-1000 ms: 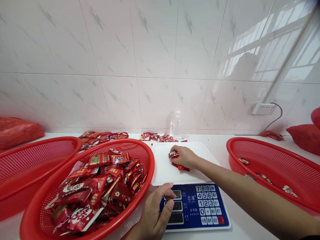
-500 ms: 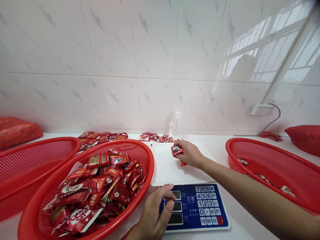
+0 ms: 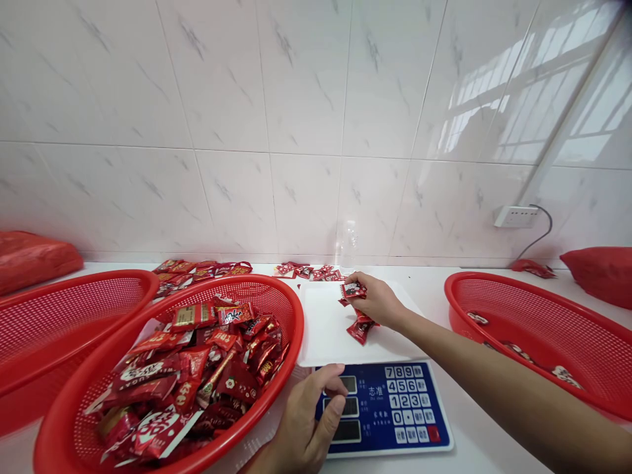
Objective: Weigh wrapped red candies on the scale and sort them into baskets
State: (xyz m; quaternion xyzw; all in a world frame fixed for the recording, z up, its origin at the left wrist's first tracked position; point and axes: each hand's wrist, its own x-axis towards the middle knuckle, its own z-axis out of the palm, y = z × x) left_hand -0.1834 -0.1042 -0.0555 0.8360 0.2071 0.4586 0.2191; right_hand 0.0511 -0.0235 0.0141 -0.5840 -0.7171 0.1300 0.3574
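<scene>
My right hand [image 3: 378,301] is over the white scale pan [image 3: 320,329], its fingers closed on a small red candy packet [image 3: 353,289]. Under the palm, more red wrapped candies [image 3: 360,328] show against the pan; I cannot tell whether they are gripped or lie loose. Beside the blue keypad panel [image 3: 380,411] of the scale is my left hand [image 3: 311,415], thumb and fingers curved apart with nothing between them. It covers part of the display windows. Left of the scale stands a red basket [image 3: 296,316] heaped with red wrapped candies [image 3: 197,375].
Another red basket [image 3: 148,283] stands at the far left. A third one [image 3: 459,289], on the right, holds a few packets. Along the wall lie red packets [image 3: 197,273] and small cards or wrappers [image 3: 313,272]. A power socket [image 3: 516,216] with a cable is at the right.
Red candies have come lower out of my right hand and show more fully above the pan. The hand has shifted barely. My left hand stays in place.
</scene>
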